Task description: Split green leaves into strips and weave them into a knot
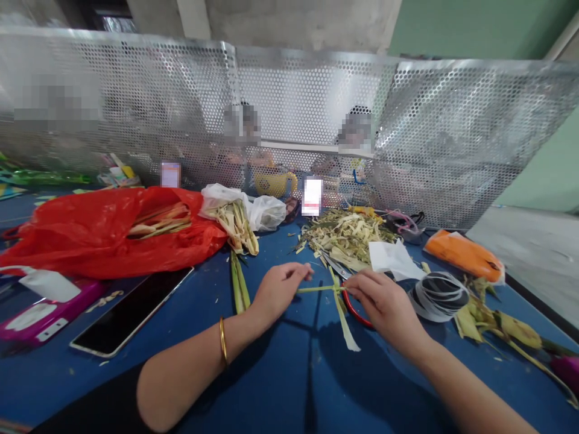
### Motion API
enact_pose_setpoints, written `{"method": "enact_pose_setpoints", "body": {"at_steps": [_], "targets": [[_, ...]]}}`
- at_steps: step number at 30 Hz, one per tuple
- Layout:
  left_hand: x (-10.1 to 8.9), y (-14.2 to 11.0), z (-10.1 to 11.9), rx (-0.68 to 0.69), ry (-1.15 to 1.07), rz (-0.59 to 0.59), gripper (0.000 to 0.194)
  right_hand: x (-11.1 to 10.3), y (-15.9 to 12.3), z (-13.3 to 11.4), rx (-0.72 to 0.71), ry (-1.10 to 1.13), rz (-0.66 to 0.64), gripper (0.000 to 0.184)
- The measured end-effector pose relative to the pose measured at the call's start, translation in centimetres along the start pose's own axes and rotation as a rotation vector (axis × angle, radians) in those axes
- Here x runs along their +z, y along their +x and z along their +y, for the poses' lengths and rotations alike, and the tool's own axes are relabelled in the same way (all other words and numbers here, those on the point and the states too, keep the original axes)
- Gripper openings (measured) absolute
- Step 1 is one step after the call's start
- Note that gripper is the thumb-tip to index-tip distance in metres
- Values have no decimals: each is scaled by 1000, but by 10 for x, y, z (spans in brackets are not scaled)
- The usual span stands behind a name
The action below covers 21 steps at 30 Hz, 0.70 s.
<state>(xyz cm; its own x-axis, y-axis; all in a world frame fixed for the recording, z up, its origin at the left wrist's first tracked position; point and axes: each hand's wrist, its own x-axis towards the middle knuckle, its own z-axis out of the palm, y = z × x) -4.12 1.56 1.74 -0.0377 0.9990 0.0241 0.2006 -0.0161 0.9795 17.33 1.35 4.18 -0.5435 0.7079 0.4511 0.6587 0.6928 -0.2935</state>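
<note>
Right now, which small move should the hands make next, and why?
Perhaps draw the thin pale-green plant strip gently tighter: it runs straight from the left hand to a knot-like crossing beside the right hand, which seems to steady it.

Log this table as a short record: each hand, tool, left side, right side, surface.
Left hand: holds one end of a narrow green strip
Right hand: fingertips where that meets a wider pale strip
Tool: red-handled scissors, partly behind right hand
Left side: red plastic bag, dark-screened phone
Right side: white coil, orange packet
Surface: blue tabletop
</note>
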Motion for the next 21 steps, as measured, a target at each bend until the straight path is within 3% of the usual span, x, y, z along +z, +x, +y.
{"method": "enact_pose_setpoints", "body": {"at_steps": [3, 7, 11, 15, 21], "targets": [[5, -6, 2, -35, 69, -272, 51, 1, -1, 0, -118, -96, -31, 26], [12, -15, 7, -162, -196, -521, 49, 4, -1, -1, -233, -155, -62, 28], [12, -15, 9, -223, -340, -558, 39, 7, -2, 0, -262, -209, -57, 27], [10, -15, 8, -411, -424, -608, 44, 10, -2, 2, -283, -242, -55, 24], [13, -19, 4, -486, -414, -528, 41, 16, -3, 2, -321, -235, -114, 25]]}}
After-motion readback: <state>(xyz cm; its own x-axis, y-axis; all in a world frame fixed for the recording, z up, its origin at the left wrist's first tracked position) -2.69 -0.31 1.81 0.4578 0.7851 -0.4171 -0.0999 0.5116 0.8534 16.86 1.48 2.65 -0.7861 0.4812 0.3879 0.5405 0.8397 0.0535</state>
